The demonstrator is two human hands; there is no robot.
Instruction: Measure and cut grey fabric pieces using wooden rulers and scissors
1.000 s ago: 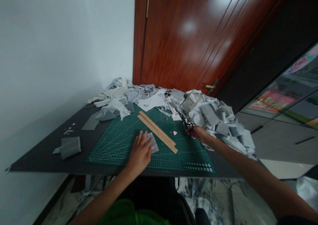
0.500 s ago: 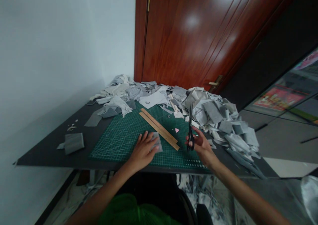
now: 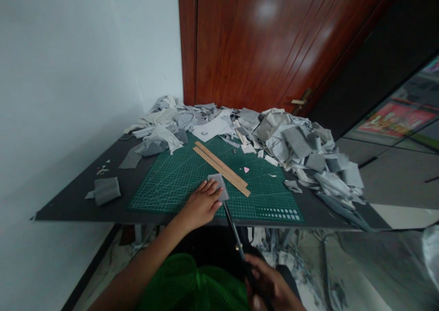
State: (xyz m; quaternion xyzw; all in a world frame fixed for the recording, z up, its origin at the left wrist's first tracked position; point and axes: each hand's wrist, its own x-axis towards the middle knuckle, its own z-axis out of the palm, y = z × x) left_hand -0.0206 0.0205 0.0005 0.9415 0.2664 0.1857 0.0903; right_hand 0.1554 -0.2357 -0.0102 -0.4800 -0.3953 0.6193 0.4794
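My left hand [image 3: 203,205] lies flat, fingers stretched out, pressing on a small light-grey piece of fabric [image 3: 222,192] on the green cutting mat [image 3: 164,178]. In my right hand [image 3: 270,281] is a pair of black-handled scissors [image 3: 233,231], held low in front of the table edge. Their long blades point up and away, and the tip reaches the near edge of the grey piece. Whether the blades are parted cannot be made out. Two wooden rulers [image 3: 222,170] lie side by side, slanting across the mat just beyond the fabric.
Grey and white fabric scraps [image 3: 295,142] are heaped along the table's back and right side, with another heap [image 3: 161,128] at the back left. A folded grey cloth [image 3: 107,190] lies left of the mat. A wooden door [image 3: 247,45] stands behind the table.
My right hand has brought the scissors from above the mat's right side down toward me, swinging their tip to the fabric. My left hand stays on the piece. The view has shifted slightly.
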